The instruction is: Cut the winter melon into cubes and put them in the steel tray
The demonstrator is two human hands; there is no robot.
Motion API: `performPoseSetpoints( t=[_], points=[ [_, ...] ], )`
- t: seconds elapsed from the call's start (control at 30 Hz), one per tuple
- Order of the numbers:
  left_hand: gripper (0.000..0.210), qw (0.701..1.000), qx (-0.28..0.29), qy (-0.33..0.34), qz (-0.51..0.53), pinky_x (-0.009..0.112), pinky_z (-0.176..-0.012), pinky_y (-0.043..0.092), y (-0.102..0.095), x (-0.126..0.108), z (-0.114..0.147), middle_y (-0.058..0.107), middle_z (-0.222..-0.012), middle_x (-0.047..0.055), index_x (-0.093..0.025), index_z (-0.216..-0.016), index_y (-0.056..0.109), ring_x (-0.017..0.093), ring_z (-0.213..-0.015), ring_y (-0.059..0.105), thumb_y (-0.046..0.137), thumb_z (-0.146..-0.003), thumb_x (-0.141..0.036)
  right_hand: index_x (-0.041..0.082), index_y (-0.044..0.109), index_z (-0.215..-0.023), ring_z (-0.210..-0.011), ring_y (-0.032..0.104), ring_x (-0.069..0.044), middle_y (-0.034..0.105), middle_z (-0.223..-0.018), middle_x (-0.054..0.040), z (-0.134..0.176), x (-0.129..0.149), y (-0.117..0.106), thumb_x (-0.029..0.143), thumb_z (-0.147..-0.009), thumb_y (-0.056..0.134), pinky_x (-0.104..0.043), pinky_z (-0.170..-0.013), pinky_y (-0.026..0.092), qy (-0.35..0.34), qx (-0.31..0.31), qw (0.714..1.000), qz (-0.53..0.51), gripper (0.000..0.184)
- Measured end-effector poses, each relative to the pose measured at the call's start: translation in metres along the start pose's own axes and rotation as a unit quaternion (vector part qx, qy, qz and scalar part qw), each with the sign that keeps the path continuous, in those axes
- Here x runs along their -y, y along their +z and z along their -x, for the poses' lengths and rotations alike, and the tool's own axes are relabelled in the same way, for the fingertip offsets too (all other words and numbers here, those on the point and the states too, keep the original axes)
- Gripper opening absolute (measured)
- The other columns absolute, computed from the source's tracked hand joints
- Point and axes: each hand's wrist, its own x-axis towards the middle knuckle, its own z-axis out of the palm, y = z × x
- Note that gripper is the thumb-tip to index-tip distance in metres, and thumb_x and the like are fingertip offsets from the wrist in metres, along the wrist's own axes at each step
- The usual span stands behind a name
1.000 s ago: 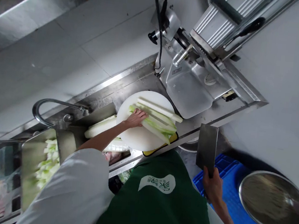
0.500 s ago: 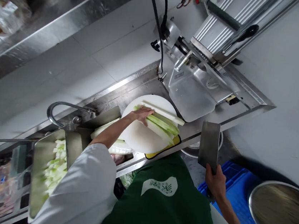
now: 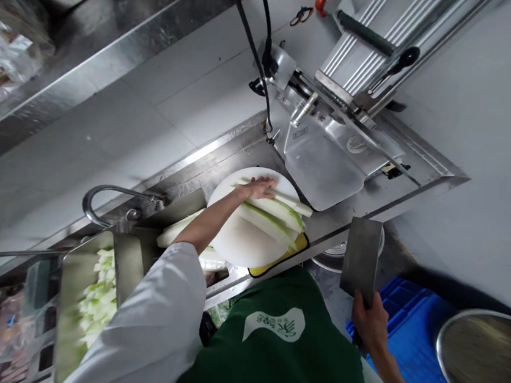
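On a round white cutting board [image 3: 249, 249] lie several long strips of pale-fleshed, green-edged vegetable [image 3: 270, 224], their kind unclear to me. My left hand [image 3: 259, 187] rests over the far strips, fingers stretched out and touching them. Off to the right, beyond the counter edge, my right hand [image 3: 368, 321] is wrapped round the handle of a cleaver [image 3: 361, 256]. Its broad blade points away from me, apart from the board. A metal tray [image 3: 69, 293] at the left holds chopped pale-green pieces [image 3: 99, 300].
A meat slicer [image 3: 328, 157] stands behind the board to the right. Left of the board is a sink with a curved faucet [image 3: 99, 189]. A blue crate [image 3: 422, 352] and a round metal pan lid or tray [image 3: 485, 365] sit low at the right. A steel shelf [image 3: 116, 34] runs overhead.
My left hand has slid toward the far strips, and the nearer strips have spread apart and lie uncovered. The cleaver stays in my right hand, nearly still. The view has shifted slightly.
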Motion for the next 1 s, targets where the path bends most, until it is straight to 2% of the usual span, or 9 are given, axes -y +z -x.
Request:
performPoseSetpoints(
  t=[0.1, 0.23, 0.4, 0.5, 0.6, 0.77, 0.87, 1.0],
  points=[
    [0.058, 0.998, 0.06, -0.003, -0.016, 0.044, -0.106, 0.043, -0.009, 0.003, -0.02, 0.056, -0.14, 0.007, -0.027, -0.133, 0.056, 0.026, -0.118, 0.055, 0.064, -0.084, -0.057, 0.023, 0.055, -0.085, -0.06, 0.061, -0.025, 0.064, -0.066, -0.007, 0.004, -0.002, 0.003, 0.059, -0.082, 0.049, -0.03, -0.052, 0.038, -0.004, -0.01, 1.0, -0.011, 0.036],
    [0.061, 0.995, 0.063, 0.051, -0.05, 0.031, -0.093, 0.049, -0.017, 0.006, -0.033, 0.065, -0.124, 0.008, -0.02, -0.13, 0.062, 0.022, -0.103, 0.06, 0.072, -0.078, -0.051, 0.021, 0.059, -0.093, -0.057, 0.06, -0.025, 0.064, -0.066, -0.0068, 0.012, -0.013, 0.006, 0.06, -0.082, 0.049, -0.031, -0.052, 0.039, 0.027, -0.005, 0.999, -0.035, 0.041],
    [0.054, 0.993, 0.068, 0.072, -0.071, 0.029, -0.09, 0.05, -0.021, 0.001, -0.033, 0.069, -0.116, 0.006, -0.021, -0.126, 0.066, 0.021, -0.1, 0.062, 0.071, -0.08, -0.047, 0.021, 0.058, -0.093, -0.061, 0.06, -0.025, 0.062, -0.064, -0.0055, 0.02, -0.026, 0.007, 0.059, -0.081, 0.05, -0.031, -0.054, 0.04, 0.059, -0.01, 0.998, -0.036, 0.041],
    [0.049, 0.988, 0.061, 0.079, -0.118, 0.034, -0.096, 0.047, -0.018, -0.005, -0.023, 0.068, -0.122, 0.006, -0.025, -0.128, 0.064, 0.025, -0.107, 0.062, 0.065, -0.085, -0.049, 0.021, 0.058, -0.091, -0.059, 0.058, -0.025, 0.06, -0.063, -0.0047, 0.019, -0.027, 0.006, 0.058, -0.081, 0.05, -0.031, -0.054, 0.039, 0.075, -0.011, 0.996, -0.042, 0.039],
    [0.04, 0.984, 0.045, 0.088, -0.148, 0.037, -0.101, 0.044, -0.01, -0.014, -0.011, 0.065, -0.13, 0.008, -0.028, -0.133, 0.06, 0.026, -0.112, 0.063, 0.052, -0.096, -0.039, 0.022, 0.056, -0.089, -0.059, 0.057, -0.025, 0.058, -0.062, -0.0041, 0.015, -0.024, 0.005, 0.057, -0.08, 0.05, -0.032, -0.054, 0.039, 0.077, -0.017, 0.996, -0.036, 0.036],
    [0.043, 0.975, 0.016, 0.066, -0.213, 0.045, -0.107, 0.038, 0.003, -0.027, -0.01, 0.065, -0.13, 0.012, -0.024, -0.139, 0.055, 0.028, -0.112, 0.064, 0.051, -0.096, -0.025, 0.023, 0.053, -0.084, -0.058, 0.053, -0.022, 0.056, -0.063, -0.0043, 0.012, -0.019, 0.003, 0.055, -0.081, 0.049, -0.031, -0.055, 0.035, 0.059, -0.022, 0.998, -0.009, 0.033],
    [0.046, 0.98, -0.026, 0.04, -0.191, 0.044, -0.104, 0.042, 0.007, -0.031, -0.016, 0.059, -0.137, 0.016, -0.019, -0.141, 0.053, 0.03, -0.117, 0.062, 0.053, -0.095, -0.022, 0.022, 0.057, -0.088, -0.057, 0.051, -0.02, 0.057, -0.064, -0.0043, 0.02, -0.022, 0.003, 0.053, -0.084, 0.049, -0.03, -0.055, 0.033, 0.042, -0.03, 0.999, 0.011, 0.033],
    [0.042, 0.988, -0.049, 0.045, -0.137, 0.036, -0.101, 0.047, 0.006, -0.029, -0.023, 0.058, -0.14, 0.012, -0.019, -0.134, 0.06, 0.029, -0.122, 0.059, 0.06, -0.093, -0.027, 0.021, 0.059, -0.091, -0.055, 0.051, -0.02, 0.056, -0.063, -0.0038, 0.05, -0.033, 0.005, 0.055, -0.087, 0.048, -0.03, -0.054, 0.031, 0.058, -0.03, 0.997, 0.031, 0.036]
  ],
)
